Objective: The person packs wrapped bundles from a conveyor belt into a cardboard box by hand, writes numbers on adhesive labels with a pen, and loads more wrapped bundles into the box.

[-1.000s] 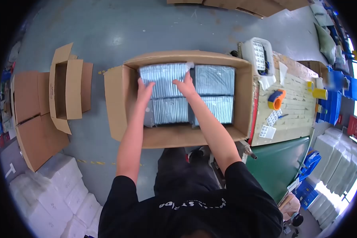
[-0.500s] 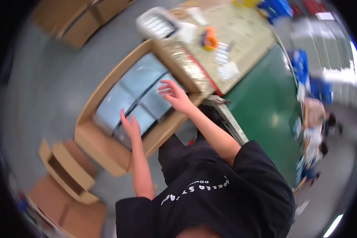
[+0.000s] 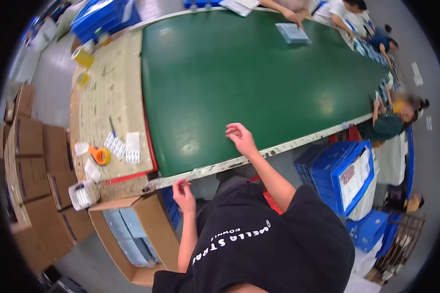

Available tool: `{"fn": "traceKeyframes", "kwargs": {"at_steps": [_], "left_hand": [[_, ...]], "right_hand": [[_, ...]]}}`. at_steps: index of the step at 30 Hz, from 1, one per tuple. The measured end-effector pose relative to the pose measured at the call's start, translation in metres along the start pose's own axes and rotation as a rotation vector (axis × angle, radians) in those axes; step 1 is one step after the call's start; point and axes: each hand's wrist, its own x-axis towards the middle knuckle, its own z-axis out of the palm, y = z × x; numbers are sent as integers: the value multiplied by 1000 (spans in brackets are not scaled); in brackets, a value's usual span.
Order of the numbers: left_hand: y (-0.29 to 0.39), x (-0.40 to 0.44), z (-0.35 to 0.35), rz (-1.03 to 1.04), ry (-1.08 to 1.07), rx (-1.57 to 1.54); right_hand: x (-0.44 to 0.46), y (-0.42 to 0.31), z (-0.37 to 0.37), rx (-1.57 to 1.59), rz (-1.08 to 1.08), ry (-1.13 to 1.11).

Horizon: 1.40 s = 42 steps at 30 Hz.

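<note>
My right hand [image 3: 241, 138] is raised over the near edge of the green belt [image 3: 239, 83], its fingers apart and loosely bent, holding nothing. Lower and to the left, my left hand [image 3: 184, 195] hangs in the air just off the belt's frame, fingers loosely curled and apart, also empty. The open carton [image 3: 154, 234] stands left of my left hand, with plastic-wrapped light-blue packs [image 3: 128, 234] inside. Neither hand touches the carton. Far across the belt lies a wrapped blue pack [image 3: 293, 33], with a person's hand [image 3: 292, 17] at it.
A wooden worktop [image 3: 110, 93] at left holds an orange tape dispenser [image 3: 100, 156], label sheets [image 3: 133, 147] and a white basket [image 3: 83, 195]. Stacked cartons [image 3: 32, 178] stand far left. Blue crates [image 3: 332, 176] are on the right. Several people work along the belt's far right end.
My hands have come away from the packs in the carton. The view has swung right to the green belt, leaving the carton at lower left.
</note>
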Motion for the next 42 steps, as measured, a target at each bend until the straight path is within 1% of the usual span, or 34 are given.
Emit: {"fn": "traceKeyframes", "kwargs": {"at_steps": [3,4,6,7,9,10,16,18,19,20,21,22,23,25,27,29,30,32,33,34,36,37,38,40,42], "left_hand": [[26,8,76,-72,-298,25],[30,10,95,-90,-379,7],[45,14,119,-105,-502,79],[49,18,129,-97,-515,95],[52,25,143,-96,-567,145],[53,28,148,-91,-583,160],[48,50,161,-72,-543,167],[52,54,162,-62,-530,186],[52,56,162,-76,-527,195],[52,56,161,-93,-521,203],[52,56,159,-89,-518,210],[52,54,154,-99,-502,214],[52,52,150,-104,-483,218],[48,51,142,-102,-437,210],[50,44,131,-135,-371,252],[38,34,116,-167,-272,251],[37,28,110,-234,-211,269],[28,17,98,-312,-141,259],[28,14,97,-357,-110,231],[27,10,95,-406,-78,205],[32,11,99,-429,-67,222],[34,12,103,-432,-72,231],[30,17,106,-446,-65,226],[20,24,113,-410,-116,189],[27,41,130,-337,-177,235]], "right_hand": [[2,24,-98,6,65,172],[-1,32,-125,-34,77,213],[-8,50,-163,8,138,312],[-10,60,-178,24,139,327],[-16,70,-197,64,234,373],[-18,77,-201,79,238,389],[-9,81,-209,158,256,436],[10,85,-214,54,178,433],[26,83,-217,-47,180,406],[49,90,-221,-202,35,400],[77,72,-224,-361,26,347],[108,58,-223,-405,-118,332],[147,59,-224,-538,-227,284],[225,42,-215,-692,-218,200],[298,21,-207,-902,-144,122],[364,15,-203,-1050,-8,50],[389,12,-198,-1105,69,35],[420,9,-189,-1145,182,39],[426,10,-182,-1162,226,37],[424,14,-174,-1240,212,54],[413,22,-164,-1288,134,95],[405,27,-158,-1295,137,73],[397,32,-155,-1282,56,85],[371,37,-149,-1256,-80,90],[336,40,-134,-1247,-134,44]]}}
